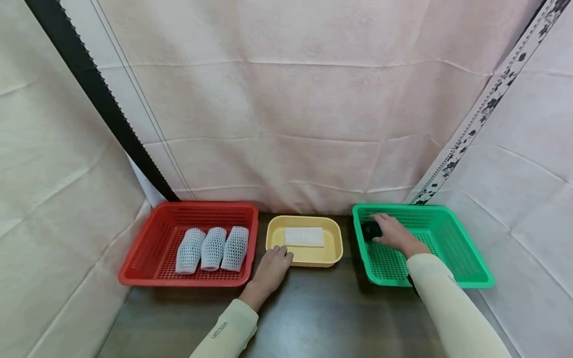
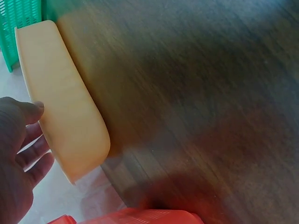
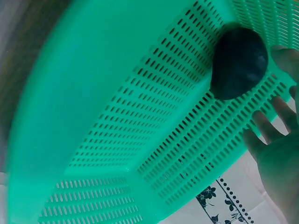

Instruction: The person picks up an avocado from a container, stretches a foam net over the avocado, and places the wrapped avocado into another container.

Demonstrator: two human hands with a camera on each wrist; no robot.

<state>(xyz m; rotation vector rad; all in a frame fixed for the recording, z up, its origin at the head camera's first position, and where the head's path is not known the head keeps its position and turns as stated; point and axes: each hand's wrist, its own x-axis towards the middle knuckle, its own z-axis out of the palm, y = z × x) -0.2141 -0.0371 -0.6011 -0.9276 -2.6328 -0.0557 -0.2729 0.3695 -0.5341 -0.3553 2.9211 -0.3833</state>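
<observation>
My left hand (image 1: 271, 271) is at the front left corner of a shallow yellow tray (image 1: 309, 258). In the left wrist view its thumb lies on the outer side of the rim, with fingertips behind it. A flat white foam net sleeve (image 1: 304, 237) lies in the tray. My right hand (image 1: 396, 233) reaches into the green basket (image 1: 465, 253), beside a dark, rounded, smooth object (image 3: 239, 63). The right wrist view shows its fingers spread, the thumb close to that object and a gap at the other fingers. I cannot tell what kind of thing the dark object is.
To the left stands a red basket (image 1: 149, 258) with three bulging white foam net sleeves (image 1: 213, 248) side by side. All the containers stand on a dark wooden table (image 1: 322, 313). Pale cloth (image 1: 286, 109) hangs behind and at both sides.
</observation>
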